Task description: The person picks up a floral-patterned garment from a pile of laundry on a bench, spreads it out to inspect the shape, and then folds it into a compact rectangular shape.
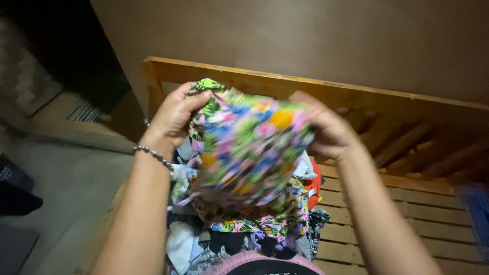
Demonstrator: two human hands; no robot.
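I hold up a bright floral cloth (244,147), patterned in pink, green, blue and yellow, in front of me. My left hand (173,114) grips its upper left edge; a beaded bracelet (153,154) circles that wrist. My right hand (328,127) grips the upper right edge. The cloth is blurred and hangs down over a heap of other clothes (244,229) below it.
A wooden bed frame with a headboard (356,94) and bare slats (417,219) lies ahead and to the right. A brown wall (305,35) rises behind it. Grey floor (66,188) runs on the left. Something blue (479,214) shows at the right edge.
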